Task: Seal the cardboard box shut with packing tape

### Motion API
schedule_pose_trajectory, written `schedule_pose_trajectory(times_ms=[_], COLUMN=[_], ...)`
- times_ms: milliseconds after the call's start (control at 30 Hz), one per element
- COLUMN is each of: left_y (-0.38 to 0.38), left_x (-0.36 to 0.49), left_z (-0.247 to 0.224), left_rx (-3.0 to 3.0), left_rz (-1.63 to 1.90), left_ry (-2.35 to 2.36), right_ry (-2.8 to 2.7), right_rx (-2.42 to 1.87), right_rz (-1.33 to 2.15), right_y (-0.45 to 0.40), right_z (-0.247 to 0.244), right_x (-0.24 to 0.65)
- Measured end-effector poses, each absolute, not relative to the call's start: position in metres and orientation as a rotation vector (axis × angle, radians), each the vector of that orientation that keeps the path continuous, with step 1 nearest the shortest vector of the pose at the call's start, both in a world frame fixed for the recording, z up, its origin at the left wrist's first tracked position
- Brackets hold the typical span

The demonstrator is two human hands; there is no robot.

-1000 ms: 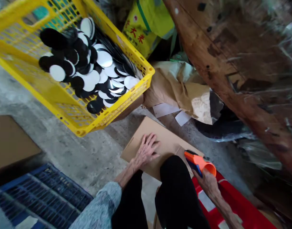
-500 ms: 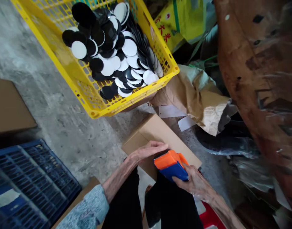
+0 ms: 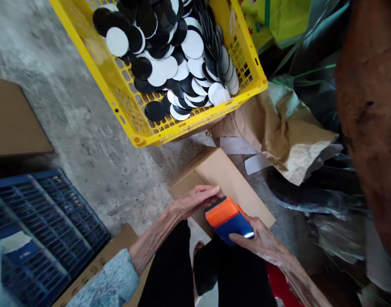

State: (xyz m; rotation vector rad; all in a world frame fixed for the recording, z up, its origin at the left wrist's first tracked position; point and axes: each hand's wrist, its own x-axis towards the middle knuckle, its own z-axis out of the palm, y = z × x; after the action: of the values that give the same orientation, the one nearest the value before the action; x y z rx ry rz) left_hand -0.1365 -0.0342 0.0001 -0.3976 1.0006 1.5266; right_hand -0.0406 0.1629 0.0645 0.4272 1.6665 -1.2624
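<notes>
Left hand (image 3: 195, 201): fingers less spread now; hold unclear
Right hand (image 3: 258, 239): grips tape dispenser (image 3: 225, 216)
Tape dispenser: moved nearer left hand; orange, blue

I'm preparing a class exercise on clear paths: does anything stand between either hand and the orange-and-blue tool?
Nothing visible does. The right hand holds the orange-and-blue tool; the left hand, over the cardboard box, is close beside it, though whether they touch is unclear.

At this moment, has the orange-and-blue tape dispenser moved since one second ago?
Yes. Judged against the yellow crate, the tape dispenser in the right hand has shifted left, toward the left hand.
</notes>
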Motion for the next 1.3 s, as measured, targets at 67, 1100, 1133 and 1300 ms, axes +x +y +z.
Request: schedule_pose_trajectory(times_ms=[67,1100,1133,1300], left_y=[-0.034,-0.065,-0.065,-0.064], left_x=[-0.132,-0.181,-0.18,-0.182], left_z=[-0.005,-0.142,-0.143,-0.144], left_rx=[-0.444,-0.295,-0.254,-0.136], left_rz=[1.544,1.275,1.239,1.086], left_ry=[1.057,2.184,2.198,2.22], right_ry=[1.645,1.874,1.862,1.796], right_rx=[0.428,0.498,0.5,0.509], right_rz=[-1.278,-0.959,-0.961,-1.007], right_y=[0.16,0.134,0.135,0.138], right_z=[0.063,-0.016,-0.021,-0.032], right_x=[-0.043,-0.064,-0.065,-0.062])
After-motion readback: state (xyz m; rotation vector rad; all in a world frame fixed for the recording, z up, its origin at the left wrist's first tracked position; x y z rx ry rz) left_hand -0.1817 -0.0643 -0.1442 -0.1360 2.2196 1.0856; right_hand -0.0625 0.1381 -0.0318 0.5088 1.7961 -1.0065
